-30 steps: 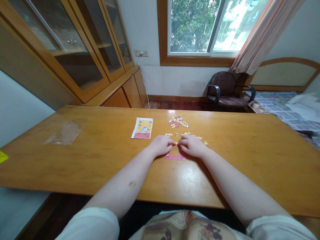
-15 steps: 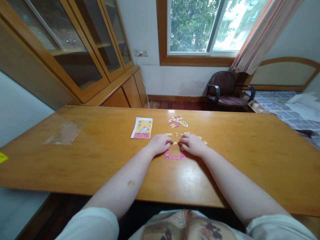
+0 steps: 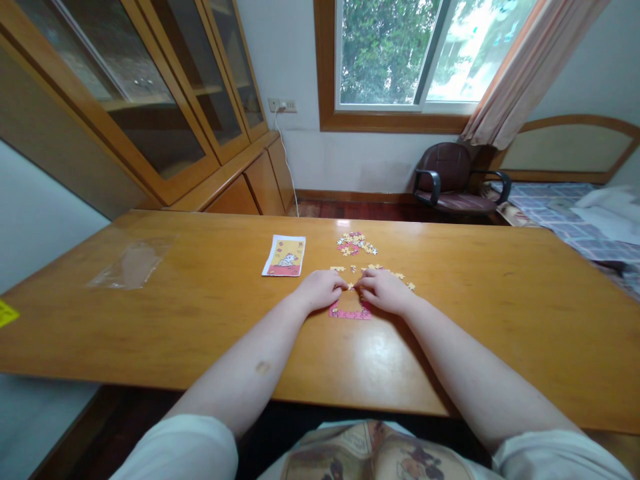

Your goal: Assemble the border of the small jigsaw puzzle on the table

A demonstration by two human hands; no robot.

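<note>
A small yellow puzzle piece (image 3: pixel 351 287) lies between my two hands, with fingertips close to it on both sides. My left hand (image 3: pixel 323 290) has its fingers bent together at the left of the piece. On the other side, my right hand (image 3: pixel 384 289) is curled, its fingertips at the piece's right edge. Just below them is a joined pink puzzle border (image 3: pixel 350 315), partly covered by both hands. Yellow joined pieces (image 3: pixel 337 269) and a single piece (image 3: pixel 353 269) lie above. A pile of loose pieces (image 3: pixel 354 243) sits farther back.
A picture card (image 3: pixel 285 256) lies left of the puzzle. Clear plastic wrapping (image 3: pixel 133 265) rests at the table's left. More yellow pieces (image 3: pixel 411 287) are beside my right hand. Beyond the wooden table (image 3: pixel 210 333) stand a chair (image 3: pixel 447 177) and a cabinet.
My fingertips have closed in slightly on the small yellow piece from both sides. Everything else looks the same.
</note>
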